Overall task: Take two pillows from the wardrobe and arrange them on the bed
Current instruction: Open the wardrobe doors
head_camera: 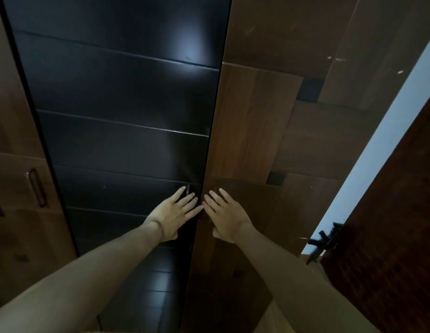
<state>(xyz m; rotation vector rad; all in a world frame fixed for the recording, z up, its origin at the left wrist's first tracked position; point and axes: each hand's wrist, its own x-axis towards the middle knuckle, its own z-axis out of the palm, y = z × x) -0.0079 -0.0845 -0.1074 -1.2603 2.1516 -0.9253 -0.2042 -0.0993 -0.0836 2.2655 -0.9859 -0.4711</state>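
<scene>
A tall wardrobe fills the view, both of its doors closed. Its left door (117,111) is glossy black with horizontal grooves, and its right door (252,131) is brown wood. My left hand (173,214) lies flat on the black door beside the centre seam, fingers spread, close to a small dark handle (188,189). My right hand (226,215) rests flat on the brown door just across the seam, fingers apart. Neither hand holds anything. No pillows and no bed are in view.
Another brown wardrobe door with a vertical handle (36,187) stands at the left. At the right, a dark wooden room door (396,212) with a black lever handle (323,241) stands next to a strip of pale wall (377,150).
</scene>
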